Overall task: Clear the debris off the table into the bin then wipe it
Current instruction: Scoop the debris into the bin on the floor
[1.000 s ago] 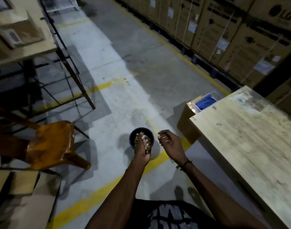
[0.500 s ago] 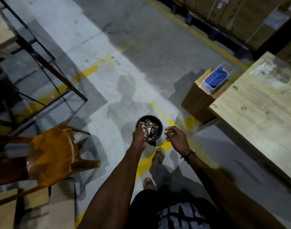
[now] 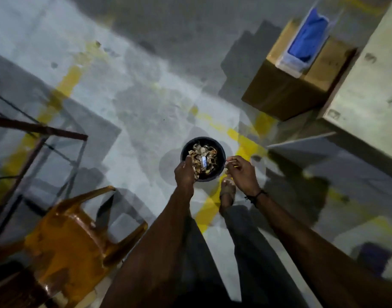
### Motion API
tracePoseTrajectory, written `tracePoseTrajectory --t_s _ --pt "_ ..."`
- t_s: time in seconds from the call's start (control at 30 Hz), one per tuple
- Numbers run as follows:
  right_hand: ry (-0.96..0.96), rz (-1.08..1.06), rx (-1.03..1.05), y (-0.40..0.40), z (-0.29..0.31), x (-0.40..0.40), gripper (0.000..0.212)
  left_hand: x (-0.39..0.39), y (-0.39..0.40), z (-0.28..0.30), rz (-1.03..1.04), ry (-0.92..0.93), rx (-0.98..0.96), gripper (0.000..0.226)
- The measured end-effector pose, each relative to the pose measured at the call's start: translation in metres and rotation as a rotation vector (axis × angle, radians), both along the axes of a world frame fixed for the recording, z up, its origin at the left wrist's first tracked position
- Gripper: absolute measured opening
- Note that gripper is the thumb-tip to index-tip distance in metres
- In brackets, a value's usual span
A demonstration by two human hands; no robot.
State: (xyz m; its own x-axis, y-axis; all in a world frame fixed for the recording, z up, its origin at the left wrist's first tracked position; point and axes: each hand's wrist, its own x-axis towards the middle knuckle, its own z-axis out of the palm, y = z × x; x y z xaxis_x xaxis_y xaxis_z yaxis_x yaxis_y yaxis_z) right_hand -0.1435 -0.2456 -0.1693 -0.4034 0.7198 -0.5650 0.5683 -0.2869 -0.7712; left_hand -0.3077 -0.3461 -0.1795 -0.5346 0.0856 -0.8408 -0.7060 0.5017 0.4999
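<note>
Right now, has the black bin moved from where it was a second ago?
No. The bin still sits on the floor right beside the yellow line, just as before. Only the camera has tilted down.

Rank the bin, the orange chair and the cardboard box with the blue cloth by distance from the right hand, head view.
From the right hand:
1. Bin, just left of it, on the floor.
2. Cardboard box, up and right, beside the table.
3. Orange chair, far lower left.

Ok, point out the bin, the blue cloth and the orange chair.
bin (image 3: 221,150): head view, right rim.
blue cloth (image 3: 307,41): head view, middle of the fabric.
orange chair (image 3: 66,247): head view, seat underside.
</note>
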Motion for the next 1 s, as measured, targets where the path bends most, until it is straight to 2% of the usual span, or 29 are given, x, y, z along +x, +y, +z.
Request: tracePoseTrajectory --t_s 0.1,0.2,0.27,0.37,0.5,0.63,0.7,0.77,0.8,0.87,0.9,0.93,1.0 --pt "-0.016 -0.116 -0.020 -0.003 -0.069 -0.015 0.005 -0.014 0.009 -0.083 -0.119 -0.014 -0.072 0.028" --pt "0.003 -0.210 -0.062 -0.010 -0.141 -0.026 0.012 -0.024 0.015 -0.168 -0.216 -0.048 -0.125 0.032" --pt "0.036 -0.264 -0.087 -0.016 -0.190 -0.030 0.014 -0.026 0.019 -0.215 -0.268 -0.057 -0.123 0.041" --pt "0.033 -0.319 -0.074 -0.025 -0.247 -0.034 0.023 -0.026 0.021 -0.274 -0.267 -0.126 -0.087 0.040" --pt "0.042 -0.357 -0.094 -0.038 -0.299 -0.028 0.020 -0.029 0.019 -0.323 -0.181 -0.226 -0.096 0.024" --pt "0.059 -0.413 -0.132 -0.042 -0.304 -0.024 0.014 -0.032 0.027 -0.330 -0.194 -0.297 -0.085 0.031" --pt "0.059 -0.456 -0.158 -0.042 -0.294 -0.022 0.017 -0.034 0.024 -0.342 -0.247 -0.329 -0.102 0.055" --pt "0.067 -0.478 -0.179 -0.042 -0.284 -0.019 0.018 -0.039 0.017 -0.374 -0.272 -0.418 -0.083 0.104" --pt "0.069 -0.484 -0.185 -0.041 -0.280 -0.017 0.020 -0.043 0.011 -0.401 -0.226 -0.479 -0.064 0.118" --pt "0.074 -0.496 -0.192 -0.042 -0.269 -0.015 0.025 -0.044 0.015 -0.380 -0.205 -0.519 -0.024 0.121" --pt "0.079 -0.493 -0.188 -0.042 -0.263 -0.014 0.027 -0.041 0.022 -0.339 -0.196 -0.517 -0.033 0.117" --pt "0.078 -0.478 -0.173 -0.042 -0.256 -0.014 0.026 -0.036 0.031 -0.289 -0.161 -0.509 -0.008 0.108" --pt "0.072 -0.459 -0.131 -0.042 -0.242 -0.014 0.020 -0.029 0.035 -0.246 -0.133 -0.469 0.030 0.082"
